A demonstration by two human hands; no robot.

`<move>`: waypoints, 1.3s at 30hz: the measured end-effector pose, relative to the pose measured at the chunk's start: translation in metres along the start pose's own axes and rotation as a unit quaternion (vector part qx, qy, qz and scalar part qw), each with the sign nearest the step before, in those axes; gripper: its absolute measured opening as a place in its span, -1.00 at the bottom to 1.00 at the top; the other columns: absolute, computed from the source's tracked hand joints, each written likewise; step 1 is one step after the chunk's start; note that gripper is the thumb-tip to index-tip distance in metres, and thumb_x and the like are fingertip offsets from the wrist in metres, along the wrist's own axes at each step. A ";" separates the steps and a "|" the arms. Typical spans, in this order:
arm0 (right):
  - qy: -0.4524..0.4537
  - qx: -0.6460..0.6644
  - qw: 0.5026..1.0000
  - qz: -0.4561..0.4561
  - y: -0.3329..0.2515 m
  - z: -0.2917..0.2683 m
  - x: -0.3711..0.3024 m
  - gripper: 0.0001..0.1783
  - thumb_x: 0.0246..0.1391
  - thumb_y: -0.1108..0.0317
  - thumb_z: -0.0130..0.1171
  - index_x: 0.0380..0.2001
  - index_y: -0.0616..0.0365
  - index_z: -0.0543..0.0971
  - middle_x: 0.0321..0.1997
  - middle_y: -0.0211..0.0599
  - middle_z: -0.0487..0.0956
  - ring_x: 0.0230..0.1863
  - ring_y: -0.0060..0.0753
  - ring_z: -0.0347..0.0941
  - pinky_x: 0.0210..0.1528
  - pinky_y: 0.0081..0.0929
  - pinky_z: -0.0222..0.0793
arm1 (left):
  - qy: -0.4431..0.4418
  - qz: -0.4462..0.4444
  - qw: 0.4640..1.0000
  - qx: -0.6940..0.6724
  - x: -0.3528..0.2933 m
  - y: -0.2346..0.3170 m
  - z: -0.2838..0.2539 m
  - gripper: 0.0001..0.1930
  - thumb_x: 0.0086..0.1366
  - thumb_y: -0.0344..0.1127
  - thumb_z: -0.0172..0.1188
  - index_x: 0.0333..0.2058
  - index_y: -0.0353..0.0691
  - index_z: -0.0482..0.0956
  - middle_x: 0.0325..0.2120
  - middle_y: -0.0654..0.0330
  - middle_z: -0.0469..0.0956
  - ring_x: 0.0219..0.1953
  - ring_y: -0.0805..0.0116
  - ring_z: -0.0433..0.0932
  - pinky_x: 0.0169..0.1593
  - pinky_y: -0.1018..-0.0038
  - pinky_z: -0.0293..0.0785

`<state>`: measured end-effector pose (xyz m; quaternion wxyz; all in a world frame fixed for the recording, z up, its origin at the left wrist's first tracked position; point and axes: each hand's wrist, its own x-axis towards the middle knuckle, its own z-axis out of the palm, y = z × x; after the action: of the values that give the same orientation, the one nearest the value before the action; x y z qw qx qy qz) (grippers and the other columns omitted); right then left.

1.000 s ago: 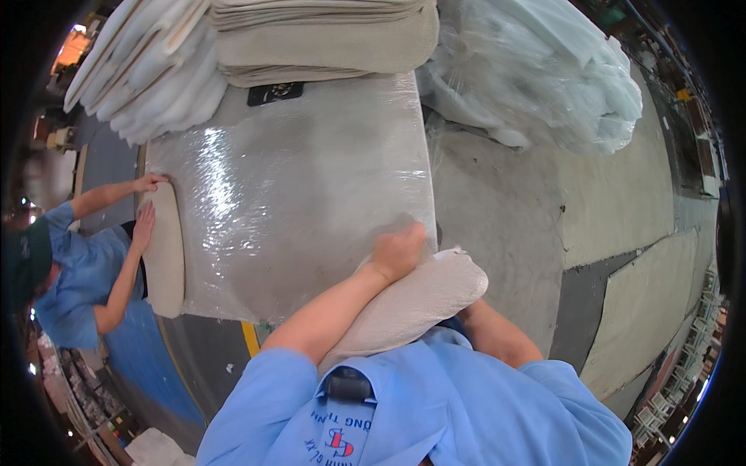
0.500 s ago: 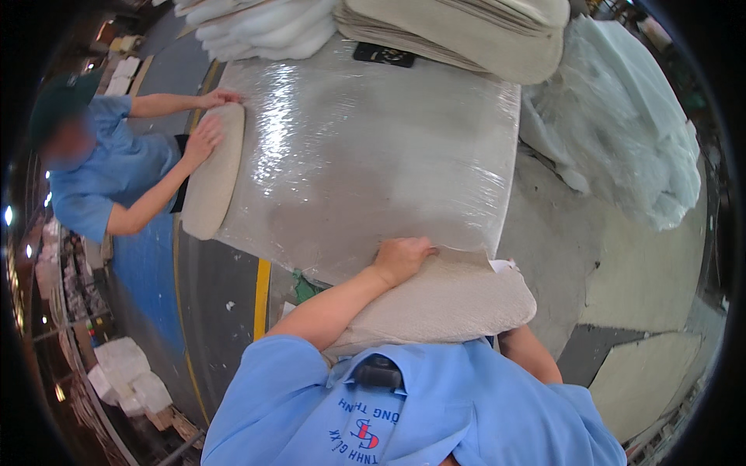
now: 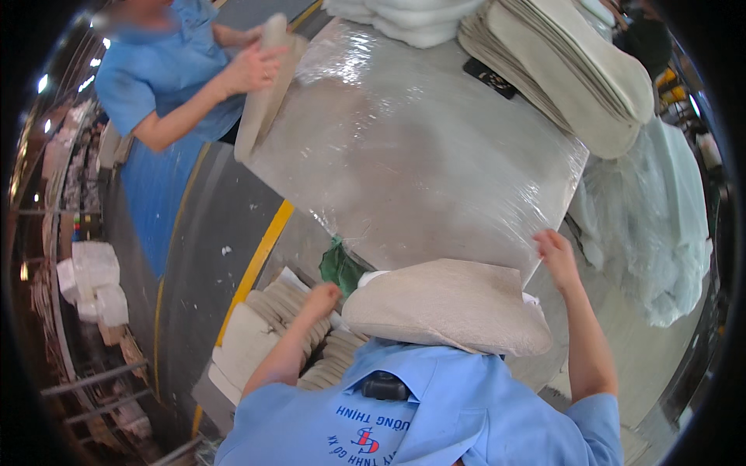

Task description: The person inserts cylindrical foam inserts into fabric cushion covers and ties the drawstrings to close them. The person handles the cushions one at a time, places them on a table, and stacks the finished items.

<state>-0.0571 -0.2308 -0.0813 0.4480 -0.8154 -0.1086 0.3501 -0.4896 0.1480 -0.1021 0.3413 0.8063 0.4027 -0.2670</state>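
A beige fabric-covered cushion piece (image 3: 447,303) lies across the near edge of the plastic-wrapped table (image 3: 388,171), against my front. My left hand (image 3: 321,301) is off its left end, fingers curled in, beside a green plastic bag (image 3: 340,266); nothing shows in it. Past the other end, my right hand (image 3: 556,255) is raised near the table's right edge, fingers loosely apart and empty. Across the table's left side, a co-worker's hands (image 3: 260,66) hold up a similar beige piece (image 3: 268,97).
Stacked beige pieces (image 3: 556,74) and white padding (image 3: 408,15) lie on the far side, with a dark flat item (image 3: 489,78) beside them. A big plastic-wrapped bundle (image 3: 645,225) stands right of the table. More beige pieces (image 3: 268,326) are piled low at my left.
My left hand has left the cushion piece and moved left. My right hand has come out from beneath it to the right. The co-worker has raised their piece. The view has turned.
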 end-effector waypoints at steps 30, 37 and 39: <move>0.453 0.323 0.797 -0.235 -0.043 0.025 -0.157 -0.73 0.46 0.23 0.08 -0.36 0.09 0.43 -0.41 -0.62 0.37 -0.37 -0.74 0.18 -0.29 -0.65 0.17 | -0.462 0.428 0.684 -0.369 -0.006 0.371 0.094 -0.26 0.39 -0.31 0.30 0.44 -0.13 0.12 0.25 0.21 0.40 0.25 0.37 0.40 0.32 0.36 0.34; 0.334 0.512 0.751 -0.250 -0.032 -0.034 -0.167 -0.79 0.47 0.21 0.06 -0.14 0.12 0.52 -0.22 -0.46 0.56 -0.20 -0.60 0.45 -0.14 -0.53 0.42 | -0.244 0.601 0.706 -0.285 -0.039 0.478 0.044 -0.38 0.20 -0.04 0.51 0.07 -0.13 0.36 -0.16 0.29 0.51 -0.11 0.42 0.45 0.00 0.42 0.41; 0.270 0.536 0.762 -0.243 -0.031 -0.024 -0.166 -0.79 0.46 0.21 0.05 -0.11 0.12 0.52 -0.19 -0.43 0.57 -0.18 -0.57 0.47 -0.11 -0.51 0.43 | -0.176 0.606 0.742 -0.228 -0.050 0.494 0.022 -0.36 0.04 0.03 0.59 -0.13 -0.18 0.38 -0.31 0.26 0.50 -0.23 0.36 0.45 -0.12 0.40 0.43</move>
<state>-0.1581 -0.3103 0.0303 0.8929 -0.4494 0.0280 -0.0036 -0.1090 -0.1108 0.0852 0.6692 0.7174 -0.1890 -0.0411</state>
